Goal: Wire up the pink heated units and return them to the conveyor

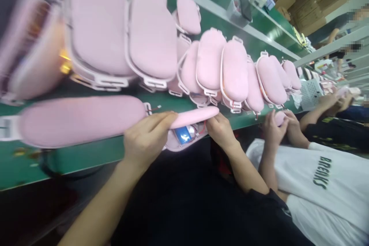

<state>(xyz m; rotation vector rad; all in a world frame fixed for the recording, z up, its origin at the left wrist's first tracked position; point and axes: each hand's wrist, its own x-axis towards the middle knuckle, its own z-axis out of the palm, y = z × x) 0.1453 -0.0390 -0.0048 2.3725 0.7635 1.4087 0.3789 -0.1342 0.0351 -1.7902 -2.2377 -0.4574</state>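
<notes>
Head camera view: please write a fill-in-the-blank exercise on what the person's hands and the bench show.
1. Both hands, left hand and right hand, hold a pad coloured ____.
2. The bench surface is coloured ____.
3. The part showing under the held pad is coloured ____.
4. The co-worker's shirt is coloured ____.

Missing words: pink; green; blue; white

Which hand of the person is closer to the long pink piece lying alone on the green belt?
Left. The left hand sits just beside the right end of the long pink piece. The right hand is farther away, at the far end of the pink shell held between both hands.
</notes>
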